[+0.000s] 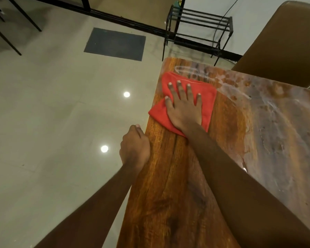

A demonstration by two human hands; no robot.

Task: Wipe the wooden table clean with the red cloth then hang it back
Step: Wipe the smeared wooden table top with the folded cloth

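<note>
Head view looks steeply down on a wooden desk (177, 185) that fills the lower right of the frame, its long left edge running from the bottom centre up to a rounded corner near the upper middle. The red cloth (208, 102) lies flat on the desk near that far corner, folded into a rough square, with one corner just over the left edge. The right hand (183, 106) presses down on the cloth with its palm flat and its fingers (179, 86) spread, so its grip is open, pinning the cloth rather than clutching it. The right forearm crosses the desk diagonally from the lower right.

The left hand (134, 146) sits at the desk's left edge, lower in the frame than the cloth, curled into a loose fist against the rim; whether it actually grasps the edge cannot be told from this angle.

To the right of the cloth the desk surface shows pale, smeared streaks and blotches, while the strip nearer the left edge looks a clean warm brown.

A brown chair back (283, 42) stands at the upper right. A black metal rack (199, 27) stands on the floor in the upper middle, and a dark mat (115, 43) lies on the glossy pale floor (52, 104) to its left, where two ceiling lights are reflected.
</note>
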